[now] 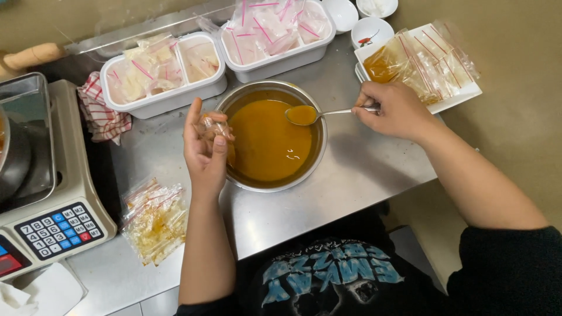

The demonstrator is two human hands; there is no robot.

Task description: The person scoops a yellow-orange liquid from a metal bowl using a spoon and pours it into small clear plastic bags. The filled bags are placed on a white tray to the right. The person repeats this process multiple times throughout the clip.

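Orange sauce fills a silver bowl on the grey steel table. At eleven o'clock, white tubs carry clear bags with red strips. At nine o'clock lies a red-and-white checked cloth. The scale's keypad shows blue, red and grey keys.

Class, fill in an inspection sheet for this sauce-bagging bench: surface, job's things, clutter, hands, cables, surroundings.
Surface: steel table, no spills seen.
Job's things: metal bowl of orange sauce; spoon loaded above it; small clear bag.
Clutter: pile of bags; two white tubs of bags; tray of filled bags; checked cloth; small white bowls.
Hands: left hand holds the bag; right hand holds the spoon.
Cables: nothing seen.
Surroundings: weighing scale at left.
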